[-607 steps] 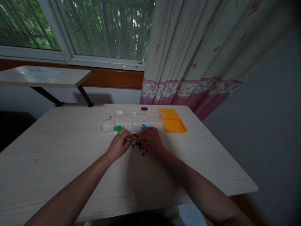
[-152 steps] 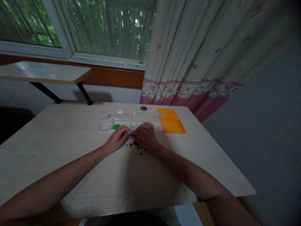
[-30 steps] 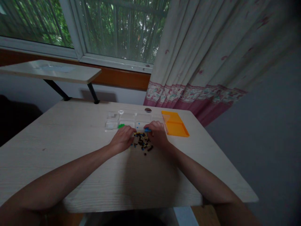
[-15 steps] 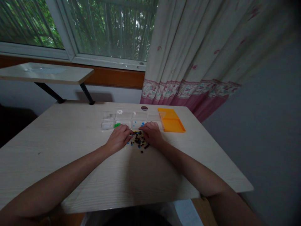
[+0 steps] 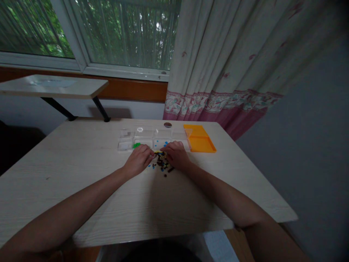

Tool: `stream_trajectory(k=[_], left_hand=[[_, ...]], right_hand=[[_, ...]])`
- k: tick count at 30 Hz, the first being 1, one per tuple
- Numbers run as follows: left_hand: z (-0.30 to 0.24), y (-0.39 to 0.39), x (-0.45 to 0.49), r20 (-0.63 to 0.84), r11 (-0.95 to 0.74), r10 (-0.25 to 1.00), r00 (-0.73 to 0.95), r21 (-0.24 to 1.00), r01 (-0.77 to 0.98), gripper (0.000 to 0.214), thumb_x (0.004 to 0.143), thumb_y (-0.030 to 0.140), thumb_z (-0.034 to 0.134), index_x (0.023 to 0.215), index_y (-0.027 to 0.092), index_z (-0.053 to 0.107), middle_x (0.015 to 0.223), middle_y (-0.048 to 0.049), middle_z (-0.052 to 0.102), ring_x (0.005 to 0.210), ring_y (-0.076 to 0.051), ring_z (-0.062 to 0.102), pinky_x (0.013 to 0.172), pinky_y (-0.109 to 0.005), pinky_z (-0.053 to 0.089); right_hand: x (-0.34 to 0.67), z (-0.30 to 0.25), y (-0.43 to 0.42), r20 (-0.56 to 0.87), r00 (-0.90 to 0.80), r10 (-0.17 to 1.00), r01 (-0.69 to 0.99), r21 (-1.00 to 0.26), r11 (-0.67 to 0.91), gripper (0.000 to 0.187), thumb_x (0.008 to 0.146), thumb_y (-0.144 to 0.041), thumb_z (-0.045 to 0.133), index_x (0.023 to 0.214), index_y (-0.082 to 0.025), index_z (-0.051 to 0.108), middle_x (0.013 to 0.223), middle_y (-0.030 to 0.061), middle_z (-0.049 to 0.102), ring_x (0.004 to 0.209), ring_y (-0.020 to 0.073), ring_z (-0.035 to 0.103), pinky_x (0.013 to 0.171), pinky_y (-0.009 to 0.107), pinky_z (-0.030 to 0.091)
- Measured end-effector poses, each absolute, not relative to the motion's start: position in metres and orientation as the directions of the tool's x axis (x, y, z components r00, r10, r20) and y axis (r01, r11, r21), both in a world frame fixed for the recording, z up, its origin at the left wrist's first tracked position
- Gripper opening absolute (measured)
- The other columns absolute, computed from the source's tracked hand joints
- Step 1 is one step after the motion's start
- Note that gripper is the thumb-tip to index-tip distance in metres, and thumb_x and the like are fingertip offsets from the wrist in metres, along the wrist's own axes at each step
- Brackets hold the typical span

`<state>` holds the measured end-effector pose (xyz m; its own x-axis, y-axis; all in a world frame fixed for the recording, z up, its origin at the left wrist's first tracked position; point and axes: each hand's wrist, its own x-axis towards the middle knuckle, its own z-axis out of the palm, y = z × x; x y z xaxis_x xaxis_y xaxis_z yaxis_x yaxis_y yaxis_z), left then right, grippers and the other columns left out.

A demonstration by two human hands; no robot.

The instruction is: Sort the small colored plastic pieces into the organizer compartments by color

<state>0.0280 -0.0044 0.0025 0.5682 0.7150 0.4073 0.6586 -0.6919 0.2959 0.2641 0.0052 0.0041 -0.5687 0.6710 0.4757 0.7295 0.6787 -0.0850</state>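
A small pile of tiny building pieces (image 5: 161, 163), dark, yellow and blue, lies on the table between my two hands. At the pile's left edge is my left hand (image 5: 140, 157), fingers curled and fingertips pressed together. My right hand (image 5: 177, 154) rests at the right edge, its fingers bent in toward the pieces; what either hand pinches is too small to make out. Just behind stands a clear compartment box (image 5: 125, 145). Green pieces (image 5: 136, 145) lie in one of its compartments, and several blue pieces (image 5: 165, 144) in the compartment to the right.
An orange tray (image 5: 203, 145) lies to the right of the clear box. A raised shelf (image 5: 89, 91) on black legs stands at the back left of the wooden table (image 5: 103, 203). Behind are a window and a curtain (image 5: 218, 72).
The view has shifted slightly. Both hands stay at the pile with only small finger movements; the pieces look nearly the same.
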Motion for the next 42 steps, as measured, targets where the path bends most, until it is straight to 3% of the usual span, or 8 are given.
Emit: stream_trajectory(k=[7,14,18,23,29,33,37,42], left_hand=[[0.009,-0.006,0.027,0.474,-0.718,0.696,0.539,0.472,0.511,0.019,0.096,0.033,0.046,0.096,0.018,0.057,0.090,-0.0059,0.055,0.090,-0.019,0.051,0.081,-0.033,0.043],[0.011,-0.006,0.030,0.465,-0.703,0.688,0.557,0.618,0.351,0.024,0.097,0.037,0.045,0.090,0.017,0.057,0.085,-0.0042,0.053,0.083,-0.016,0.051,0.074,-0.029,0.041],[0.008,-0.004,0.030,0.440,-0.689,0.689,0.577,0.645,0.330,0.024,0.097,0.036,0.046,0.088,0.017,0.058,0.084,-0.0034,0.052,0.081,-0.015,0.050,0.072,-0.027,0.040],[0.009,-0.004,0.029,0.428,-0.675,0.703,0.569,0.655,0.341,0.024,0.096,0.037,0.048,0.090,0.017,0.060,0.085,-0.0036,0.052,0.081,-0.015,0.050,0.072,-0.027,0.040],[0.011,-0.006,0.029,0.427,-0.667,0.708,0.562,0.665,0.335,0.026,0.095,0.037,0.049,0.088,0.016,0.061,0.081,-0.0027,0.051,0.077,-0.015,0.049,0.068,-0.027,0.039],[0.012,-0.006,0.029,0.432,-0.669,0.711,0.554,0.658,0.346,0.026,0.098,0.036,0.044,0.098,0.018,0.064,0.083,-0.0036,0.054,0.080,-0.015,0.052,0.071,-0.028,0.041],[0.011,-0.007,0.029,0.440,-0.653,0.743,0.504,0.640,0.404,0.026,0.098,0.034,0.043,0.108,0.020,0.062,0.089,-0.0042,0.056,0.085,-0.016,0.053,0.077,-0.030,0.042],[0.009,-0.008,0.028,0.438,-0.630,0.773,0.459,0.615,0.474,0.027,0.097,0.037,0.044,0.108,0.020,0.062,0.086,-0.0037,0.053,0.080,-0.016,0.051,0.074,-0.029,0.042]], right_hand=[[0.256,-0.002,-0.006,0.619,-0.639,0.456,0.621,0.065,0.781,0.028,0.090,-0.028,0.055,0.116,-0.028,0.064,0.105,0.0043,0.065,0.102,0.0210,0.051,0.096,0.039,0.031],[0.245,0.002,-0.016,0.697,-0.549,0.462,0.648,0.006,0.762,0.020,0.092,-0.034,0.057,0.106,-0.026,0.068,0.094,0.0026,0.068,0.094,0.0178,0.054,0.092,0.036,0.034],[0.244,0.008,-0.019,0.713,-0.536,0.452,0.632,-0.016,0.775,0.014,0.092,-0.032,0.059,0.097,-0.026,0.070,0.087,0.0004,0.069,0.090,0.0156,0.056,0.091,0.035,0.034],[0.245,0.009,-0.018,0.734,-0.532,0.422,0.613,-0.011,0.790,0.014,0.090,-0.031,0.061,0.100,-0.028,0.070,0.085,-0.0014,0.070,0.087,0.0148,0.056,0.091,0.035,0.033],[0.247,0.005,-0.017,0.689,-0.551,0.470,0.634,-0.021,0.773,0.014,0.091,-0.030,0.059,0.096,-0.030,0.072,0.085,-0.0009,0.071,0.088,0.0159,0.057,0.094,0.037,0.033],[0.252,0.003,-0.012,0.679,-0.536,0.501,0.652,-0.044,0.757,0.015,0.091,-0.032,0.059,0.098,-0.031,0.072,0.087,-0.0006,0.071,0.091,0.0168,0.057,0.095,0.038,0.033],[0.262,0.002,0.004,0.686,-0.371,0.626,0.742,-0.186,0.644,0.015,0.090,-0.036,0.061,0.091,-0.028,0.073,0.086,0.0007,0.071,0.091,0.0185,0.056,0.092,0.039,0.034],[0.272,-0.003,0.023,0.649,-0.118,0.751,0.791,-0.396,0.467,0.017,0.088,-0.038,0.063,0.088,-0.025,0.074,0.089,0.0022,0.069,0.092,0.0188,0.055,0.086,0.036,0.037]])
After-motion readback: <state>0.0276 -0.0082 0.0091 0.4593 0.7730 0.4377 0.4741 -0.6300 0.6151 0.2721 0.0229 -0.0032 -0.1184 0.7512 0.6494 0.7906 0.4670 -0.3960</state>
